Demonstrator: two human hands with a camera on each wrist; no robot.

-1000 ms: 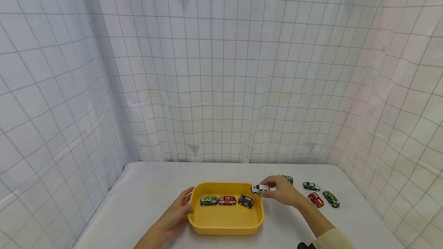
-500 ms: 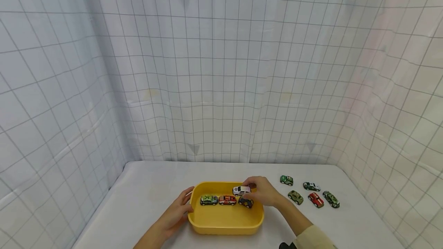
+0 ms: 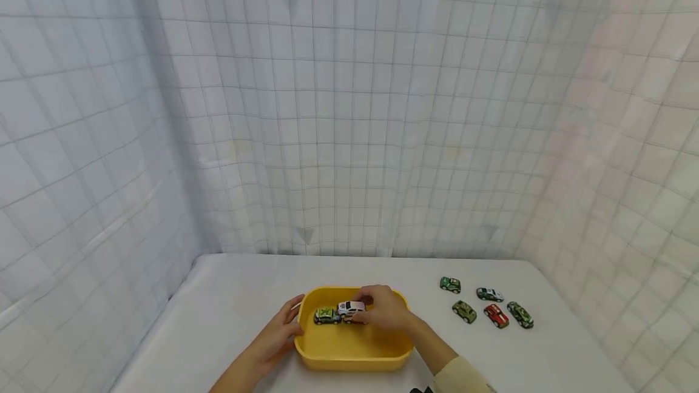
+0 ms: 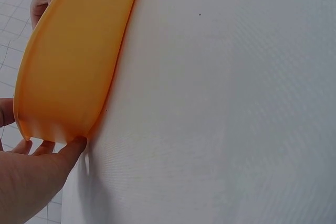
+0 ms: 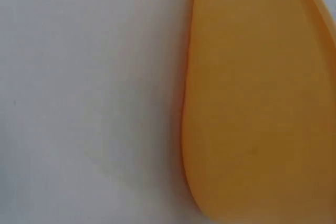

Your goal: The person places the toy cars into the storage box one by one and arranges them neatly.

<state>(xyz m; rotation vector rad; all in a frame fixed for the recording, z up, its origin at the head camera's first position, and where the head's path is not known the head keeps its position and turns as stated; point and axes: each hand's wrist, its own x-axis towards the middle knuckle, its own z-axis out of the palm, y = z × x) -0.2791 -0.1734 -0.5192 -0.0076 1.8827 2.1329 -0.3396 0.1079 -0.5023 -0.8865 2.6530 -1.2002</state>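
Observation:
Inside the yellow tray (image 3: 352,364), my right hand (image 3: 386,309) pinches a white toy car (image 3: 351,308) between thumb and fingers. That car is over the orange-red toy car (image 3: 355,320) and partly covers it; whether they touch cannot be told. A green toy car (image 3: 326,316) stands to its left. The dark blue toy car is hidden behind my right hand. My left hand (image 3: 278,333) rests against the tray's left end, its fingers spread along the outer wall. In the left wrist view, its thumb and fingertips touch the outside of the tray (image 4: 73,51).
On the white table (image 3: 229,296), right of the tray, lie several toy cars: a green one (image 3: 450,285), a camouflage one (image 3: 464,312), a white-and-green one (image 3: 489,295), a red one (image 3: 496,316) and a dark green one (image 3: 520,315). Gridded white curtains (image 3: 349,138) enclose the table.
My right hand has carried the white car leftward from the tray's right rim to over the orange-red car. My left hand and the tray have stayed nearly in place.

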